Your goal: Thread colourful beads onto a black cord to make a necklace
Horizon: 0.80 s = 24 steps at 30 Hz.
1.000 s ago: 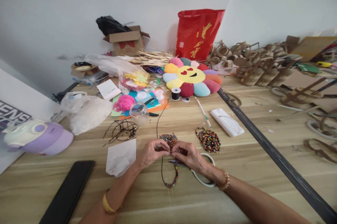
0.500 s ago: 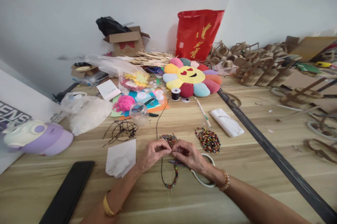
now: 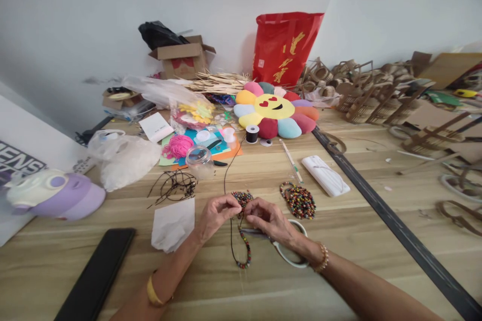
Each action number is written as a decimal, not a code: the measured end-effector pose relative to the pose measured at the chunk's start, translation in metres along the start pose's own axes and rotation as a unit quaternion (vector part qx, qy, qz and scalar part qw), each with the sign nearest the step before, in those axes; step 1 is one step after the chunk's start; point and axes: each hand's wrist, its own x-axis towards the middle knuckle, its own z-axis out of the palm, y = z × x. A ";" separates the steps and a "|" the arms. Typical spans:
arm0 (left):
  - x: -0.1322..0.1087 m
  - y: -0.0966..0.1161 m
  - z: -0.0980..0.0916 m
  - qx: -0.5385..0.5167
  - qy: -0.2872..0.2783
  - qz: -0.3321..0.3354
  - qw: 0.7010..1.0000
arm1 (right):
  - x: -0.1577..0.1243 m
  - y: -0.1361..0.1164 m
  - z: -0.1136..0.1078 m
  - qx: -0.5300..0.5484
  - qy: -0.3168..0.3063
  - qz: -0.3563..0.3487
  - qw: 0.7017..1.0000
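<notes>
While left hand (image 3: pixel 215 218) and right hand (image 3: pixel 269 220) show narrow fingers (image 3: pixel 230 203), hold indiscernible, we judge the beaded cord (image 3: pixel 248 254) light, limp, best pinched at its end.

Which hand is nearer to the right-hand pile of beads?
Right. The right hand is just left of the bead pile; the left hand is farther left, beyond the right hand.

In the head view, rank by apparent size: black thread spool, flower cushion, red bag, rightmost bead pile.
1. Red bag and flower cushion: too alike to rank
2. Rightmost bead pile
3. Black thread spool
</notes>
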 end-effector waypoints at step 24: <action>0.004 -0.009 -0.007 0.132 0.120 0.001 0.984 | 0.003 0.009 0.001 -0.018 0.030 -0.031 0.999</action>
